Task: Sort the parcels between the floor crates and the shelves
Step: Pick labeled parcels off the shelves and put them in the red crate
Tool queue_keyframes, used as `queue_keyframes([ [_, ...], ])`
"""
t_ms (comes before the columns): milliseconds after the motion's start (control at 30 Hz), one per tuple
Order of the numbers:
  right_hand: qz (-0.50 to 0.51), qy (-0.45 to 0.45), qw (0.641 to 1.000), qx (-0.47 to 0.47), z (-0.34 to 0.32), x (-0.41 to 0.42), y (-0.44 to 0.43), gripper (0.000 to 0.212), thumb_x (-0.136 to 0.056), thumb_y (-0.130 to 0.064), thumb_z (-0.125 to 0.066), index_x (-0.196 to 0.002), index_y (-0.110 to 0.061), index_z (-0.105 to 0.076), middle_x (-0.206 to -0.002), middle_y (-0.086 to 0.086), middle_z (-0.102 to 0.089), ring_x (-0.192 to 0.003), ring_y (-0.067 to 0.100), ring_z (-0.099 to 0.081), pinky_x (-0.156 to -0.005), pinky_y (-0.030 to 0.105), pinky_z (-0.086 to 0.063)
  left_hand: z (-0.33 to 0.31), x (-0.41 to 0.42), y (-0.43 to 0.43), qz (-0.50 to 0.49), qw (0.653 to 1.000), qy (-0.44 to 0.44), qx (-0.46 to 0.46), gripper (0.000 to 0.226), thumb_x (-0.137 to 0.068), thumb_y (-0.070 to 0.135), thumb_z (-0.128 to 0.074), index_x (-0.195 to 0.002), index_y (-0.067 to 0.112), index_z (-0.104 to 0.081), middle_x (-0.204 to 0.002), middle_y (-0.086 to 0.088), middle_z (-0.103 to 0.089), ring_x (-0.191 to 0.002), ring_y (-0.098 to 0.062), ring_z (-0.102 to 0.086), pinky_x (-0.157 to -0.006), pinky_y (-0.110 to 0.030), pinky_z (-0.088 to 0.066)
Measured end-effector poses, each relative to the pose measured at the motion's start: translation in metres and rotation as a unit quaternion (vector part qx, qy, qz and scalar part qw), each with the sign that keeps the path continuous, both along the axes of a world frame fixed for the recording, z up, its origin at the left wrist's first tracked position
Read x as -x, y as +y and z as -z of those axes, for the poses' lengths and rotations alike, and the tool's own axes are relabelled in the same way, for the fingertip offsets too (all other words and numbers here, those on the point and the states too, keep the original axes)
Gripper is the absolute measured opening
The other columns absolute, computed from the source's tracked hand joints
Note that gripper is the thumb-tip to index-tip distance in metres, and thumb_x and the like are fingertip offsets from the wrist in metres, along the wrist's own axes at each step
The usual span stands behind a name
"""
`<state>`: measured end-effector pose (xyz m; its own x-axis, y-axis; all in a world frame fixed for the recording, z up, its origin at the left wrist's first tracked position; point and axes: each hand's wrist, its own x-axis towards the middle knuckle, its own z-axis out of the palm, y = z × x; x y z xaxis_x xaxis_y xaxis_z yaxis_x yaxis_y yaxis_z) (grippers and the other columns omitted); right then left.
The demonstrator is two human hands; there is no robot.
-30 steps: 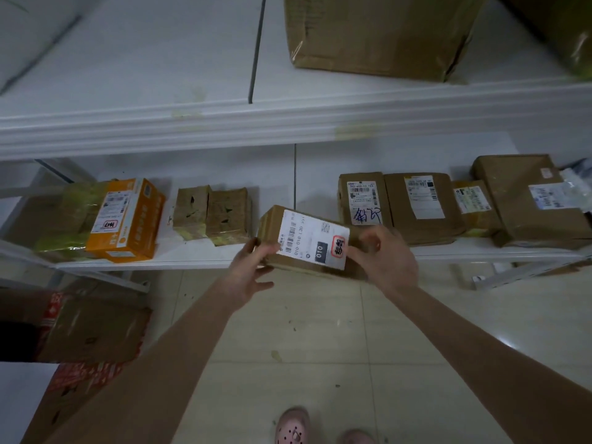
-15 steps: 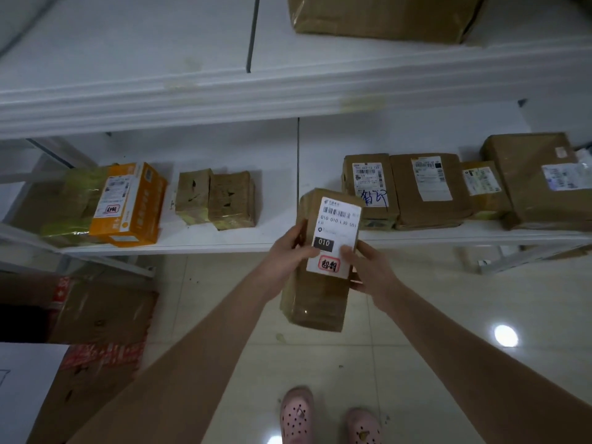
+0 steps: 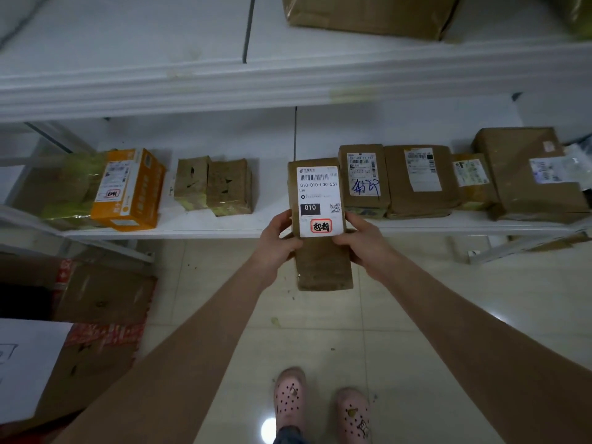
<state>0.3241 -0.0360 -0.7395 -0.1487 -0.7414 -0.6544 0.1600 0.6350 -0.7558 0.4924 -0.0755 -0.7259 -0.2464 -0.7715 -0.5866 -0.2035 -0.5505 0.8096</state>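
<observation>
A brown cardboard parcel (image 3: 320,267) with a white label marked 010 stands upright in front of the lower shelf (image 3: 198,227). My left hand (image 3: 278,238) grips its left side and my right hand (image 3: 360,241) grips its right side, thumbs on the label's lower corners. The parcel's top overlaps the shelf edge, just left of a labelled brown parcel (image 3: 363,181) with blue handwriting. Whether it touches the shelf cannot be told.
On the lower shelf sit an orange box (image 3: 128,190), two small brown packets (image 3: 213,185) and several brown parcels (image 3: 419,182) to the right. A large box (image 3: 371,14) rests on the upper shelf. Cardboard boxes (image 3: 96,299) stand on the floor at left. My feet (image 3: 320,402) are below.
The parcel was turned from lying sideways to upright with the label facing me, then moved up and toward the shelf gap beside the handwritten parcel.
</observation>
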Motion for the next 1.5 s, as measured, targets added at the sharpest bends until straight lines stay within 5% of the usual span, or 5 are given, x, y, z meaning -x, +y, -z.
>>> queue_keyframes([
  [433,-0.06,0.076,0.995,0.033,-0.031,-0.018,0.016,0.073,-0.086,0.003,-0.06,-0.144,-0.036,-0.036,-0.118,0.004,-0.064,-0.105,0.021,-0.06,-0.088,0.043,-0.054,-0.025,-0.015,0.027,0.005,1.0,-0.011,0.004,0.083,-0.082,-0.014,-0.049,-0.147,0.035,-0.031,-0.135,0.001,-0.053,-0.117,-0.018,-0.054,-0.088,-0.038,-0.054],
  [767,-0.173,0.137,0.974,0.054,-0.029,-0.077,0.024,0.09,-0.078,-0.002,-0.071,-0.144,-0.043,-0.027,-0.094,-0.015,-0.057,-0.083,0.004,-0.057,-0.059,0.027,-0.053,-0.033,-0.074,0.065,-0.068,0.998,-0.004,0.015,0.076,-0.084,-0.013,-0.049,-0.144,0.033,-0.037,-0.134,0.004,-0.053,-0.114,-0.013,-0.053,-0.066,-0.02,-0.051],
  [1167,-0.328,0.194,0.92,0.09,-0.031,-0.254,0.036,0.089,-0.07,-0.011,-0.079,-0.144,-0.035,-0.034,-0.104,-0.006,-0.06,-0.094,0.016,-0.06,-0.086,0.042,-0.054,-0.044,-0.24,0.134,-0.242,0.97,-0.015,0.019,0.076,-0.083,-0.012,-0.055,-0.143,0.03,-0.037,-0.12,0.008,-0.054,-0.097,-0.003,-0.057,-0.06,-0.016,-0.052],
  [1333,-0.358,0.225,0.897,0.127,-0.039,-0.35,0.053,0.069,-0.067,-0.019,-0.082,-0.128,-0.027,-0.05,-0.091,-0.014,-0.055,-0.082,0.007,-0.057,-0.075,0.03,-0.051,-0.045,-0.328,0.169,-0.339,0.94,-0.021,0.036,0.054,-0.081,-0.008,-0.064,-0.121,0.024,-0.046,-0.118,0.006,-0.053,-0.091,-0.006,-0.061,-0.058,-0.017,-0.053],
  [1500,-0.394,0.238,0.869,0.182,-0.072,-0.463,0.06,0.067,-0.069,-0.026,-0.081,-0.128,-0.031,-0.05,-0.111,-0.009,-0.062,-0.09,0.007,-0.055,-0.081,0.032,-0.049,-0.071,-0.43,0.19,-0.421,0.902,-0.043,0.079,0.051,-0.081,0.008,-0.071,-0.126,0.021,-0.051,-0.118,0.006,-0.06,-0.101,-0.01,-0.062,-0.08,-0.029,-0.056],
])
